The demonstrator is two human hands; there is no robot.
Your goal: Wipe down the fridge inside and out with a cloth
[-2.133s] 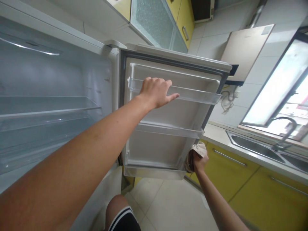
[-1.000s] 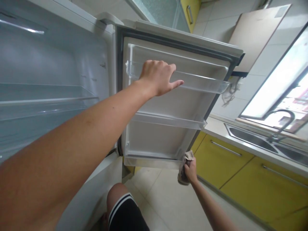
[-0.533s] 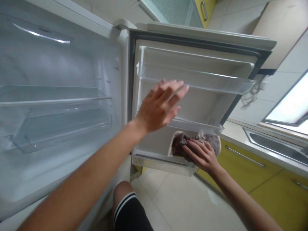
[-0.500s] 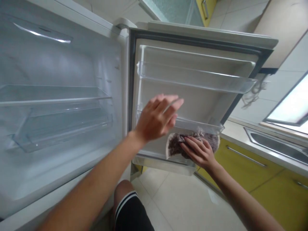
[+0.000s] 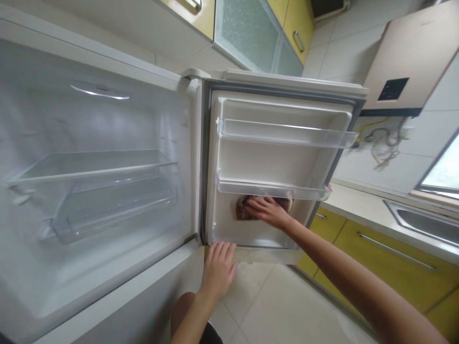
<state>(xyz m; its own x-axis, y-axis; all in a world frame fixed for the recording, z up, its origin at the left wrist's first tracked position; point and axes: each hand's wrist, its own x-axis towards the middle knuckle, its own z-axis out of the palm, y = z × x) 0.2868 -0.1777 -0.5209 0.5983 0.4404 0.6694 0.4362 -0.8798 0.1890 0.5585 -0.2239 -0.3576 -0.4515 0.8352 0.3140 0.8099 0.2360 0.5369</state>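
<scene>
My right hand (image 5: 270,210) presses a dark patterned cloth (image 5: 244,209) against the inner panel of the open fridge door (image 5: 258,165). It works below the lower clear door shelf (image 5: 251,188), whose lip overlaps the top of the cloth. My left hand (image 5: 219,267) has its fingers stretched out at the bottom edge of the door, near the hinge side. Nothing shows in that hand. A clear upper door shelf (image 5: 283,134) runs across the door higher up.
To the left stands the fridge compartment with a glass shelf (image 5: 96,162) and a clear drawer (image 5: 118,210). Right of the door are a counter (image 5: 353,203), a sink (image 5: 423,220) and yellow cabinets (image 5: 376,253). A water heater (image 5: 405,67) hangs on the wall.
My left hand has come down from in front of the door shelves to the door's bottom edge. The right hand and cloth have moved in against the door panel. The view has shifted.
</scene>
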